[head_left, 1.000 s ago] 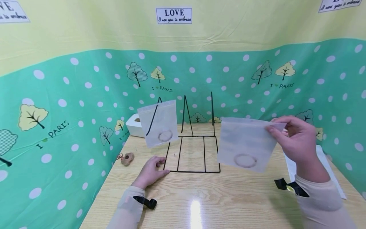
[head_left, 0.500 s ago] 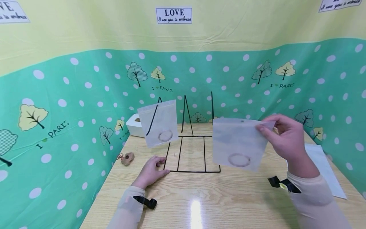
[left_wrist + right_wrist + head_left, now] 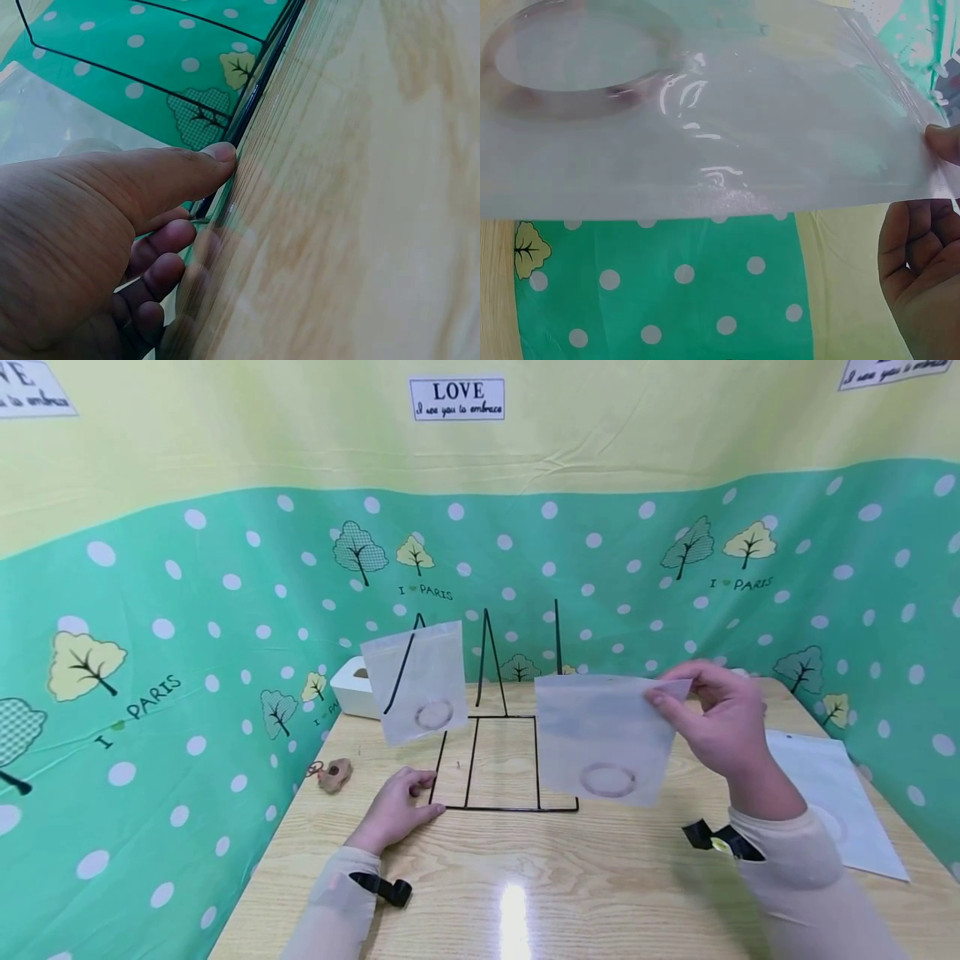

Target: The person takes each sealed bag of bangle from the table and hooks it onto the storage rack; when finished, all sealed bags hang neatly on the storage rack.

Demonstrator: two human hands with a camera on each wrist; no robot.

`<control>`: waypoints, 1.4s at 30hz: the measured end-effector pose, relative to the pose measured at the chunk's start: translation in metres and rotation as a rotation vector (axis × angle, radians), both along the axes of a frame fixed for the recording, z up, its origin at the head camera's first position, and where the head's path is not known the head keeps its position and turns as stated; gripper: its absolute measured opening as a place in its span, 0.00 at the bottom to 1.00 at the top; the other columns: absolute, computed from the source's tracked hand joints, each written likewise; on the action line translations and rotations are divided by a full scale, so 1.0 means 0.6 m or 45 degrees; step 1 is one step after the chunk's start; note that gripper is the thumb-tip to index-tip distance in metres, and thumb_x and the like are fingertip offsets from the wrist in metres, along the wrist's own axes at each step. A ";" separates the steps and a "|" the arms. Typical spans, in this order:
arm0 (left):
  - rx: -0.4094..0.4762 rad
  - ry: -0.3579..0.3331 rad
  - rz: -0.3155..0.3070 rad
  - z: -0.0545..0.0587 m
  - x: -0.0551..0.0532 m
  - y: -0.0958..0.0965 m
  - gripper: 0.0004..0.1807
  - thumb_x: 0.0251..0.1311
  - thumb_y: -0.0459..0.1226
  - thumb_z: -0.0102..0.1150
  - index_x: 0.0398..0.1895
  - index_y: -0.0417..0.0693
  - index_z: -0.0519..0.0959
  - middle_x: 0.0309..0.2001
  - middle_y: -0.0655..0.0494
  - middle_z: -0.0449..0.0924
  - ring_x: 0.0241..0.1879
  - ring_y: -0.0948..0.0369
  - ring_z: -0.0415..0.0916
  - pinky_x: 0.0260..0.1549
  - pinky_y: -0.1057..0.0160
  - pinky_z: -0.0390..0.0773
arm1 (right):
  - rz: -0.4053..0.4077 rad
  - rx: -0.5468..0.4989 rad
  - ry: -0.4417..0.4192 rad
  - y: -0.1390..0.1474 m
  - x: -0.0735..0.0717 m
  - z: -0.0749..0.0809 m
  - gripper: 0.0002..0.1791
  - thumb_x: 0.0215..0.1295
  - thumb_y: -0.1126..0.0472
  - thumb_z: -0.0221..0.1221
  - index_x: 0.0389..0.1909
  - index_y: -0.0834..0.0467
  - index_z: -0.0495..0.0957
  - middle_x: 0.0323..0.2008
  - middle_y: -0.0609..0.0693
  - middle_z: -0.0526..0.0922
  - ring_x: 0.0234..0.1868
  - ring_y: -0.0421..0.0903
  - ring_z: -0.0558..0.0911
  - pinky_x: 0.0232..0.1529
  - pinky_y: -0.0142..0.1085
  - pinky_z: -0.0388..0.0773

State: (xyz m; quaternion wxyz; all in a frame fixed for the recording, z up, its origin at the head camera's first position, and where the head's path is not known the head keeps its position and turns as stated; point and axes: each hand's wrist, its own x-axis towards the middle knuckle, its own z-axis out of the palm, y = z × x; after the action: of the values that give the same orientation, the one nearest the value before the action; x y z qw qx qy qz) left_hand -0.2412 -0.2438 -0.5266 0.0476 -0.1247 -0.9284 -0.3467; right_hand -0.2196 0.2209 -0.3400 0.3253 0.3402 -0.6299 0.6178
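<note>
The wooden tabletop [image 3: 525, 877] carries everything here, walled on three sides by a green dotted cloth backdrop [image 3: 187, 610]. On it, between the two hands, stands a black wire rack [image 3: 502, 760] with upright dividers at its far side. The left hand [image 3: 393, 810] lies on the tabletop at the rack's near left corner, fingers loosely bent; in the left wrist view its thumb tip [image 3: 217, 154] touches the rack's black base wire, and the fingers curl below it without gripping anything that can be seen.

The right hand [image 3: 720, 727] is raised above the tabletop, to the right of the rack, and pinches the upper right corner of a translucent plastic bag [image 3: 600, 735] between thumb and fingers. The bag hangs to the left of that hand, in front of the rack's right side, clear of the tabletop. Inside it, near the bottom edge, lies a bangle [image 3: 607, 779]; the right wrist view shows it as a pale ring [image 3: 577, 56] behind the glossy film.

A second bagged bangle [image 3: 420, 681] leans in the rack's left slot, beyond the left hand. More flat bags [image 3: 832, 793] lie on the tabletop to the right of the right hand. A white box [image 3: 354, 689] sits beyond the left hand by the backdrop, and a small brown object [image 3: 333, 774] lies just left of that hand.
</note>
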 end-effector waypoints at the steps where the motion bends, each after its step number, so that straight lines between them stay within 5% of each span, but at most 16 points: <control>1: -0.001 0.001 0.000 -0.001 0.000 0.000 0.33 0.54 0.43 0.82 0.62 0.44 0.82 0.47 0.58 0.80 0.44 0.60 0.75 0.49 0.53 0.77 | -0.001 0.005 -0.009 -0.002 0.001 0.000 0.10 0.49 0.90 0.63 0.31 0.78 0.80 0.30 0.54 0.86 0.29 0.41 0.83 0.33 0.26 0.79; 31: 0.050 -0.033 0.011 0.009 0.007 0.004 0.33 0.56 0.45 0.81 0.64 0.46 0.81 0.49 0.58 0.80 0.48 0.57 0.76 0.51 0.51 0.78 | 0.063 0.041 -0.038 -0.057 -0.002 -0.023 0.10 0.53 0.87 0.64 0.33 0.73 0.83 0.33 0.56 0.87 0.32 0.42 0.83 0.37 0.28 0.79; 42: 0.238 0.049 -0.137 0.020 0.010 0.011 0.33 0.61 0.49 0.76 0.67 0.48 0.80 0.54 0.52 0.81 0.51 0.54 0.79 0.47 0.50 0.79 | 0.029 0.124 -0.082 -0.076 0.007 -0.032 0.13 0.55 0.86 0.65 0.35 0.67 0.85 0.34 0.56 0.86 0.32 0.41 0.83 0.34 0.28 0.80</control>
State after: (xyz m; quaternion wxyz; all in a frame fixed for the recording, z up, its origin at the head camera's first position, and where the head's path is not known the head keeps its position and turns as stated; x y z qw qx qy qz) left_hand -0.2352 -0.2371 -0.5143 0.0581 -0.1760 -0.8830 -0.4312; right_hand -0.2151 0.1755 -0.3593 0.2809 0.3428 -0.6654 0.6007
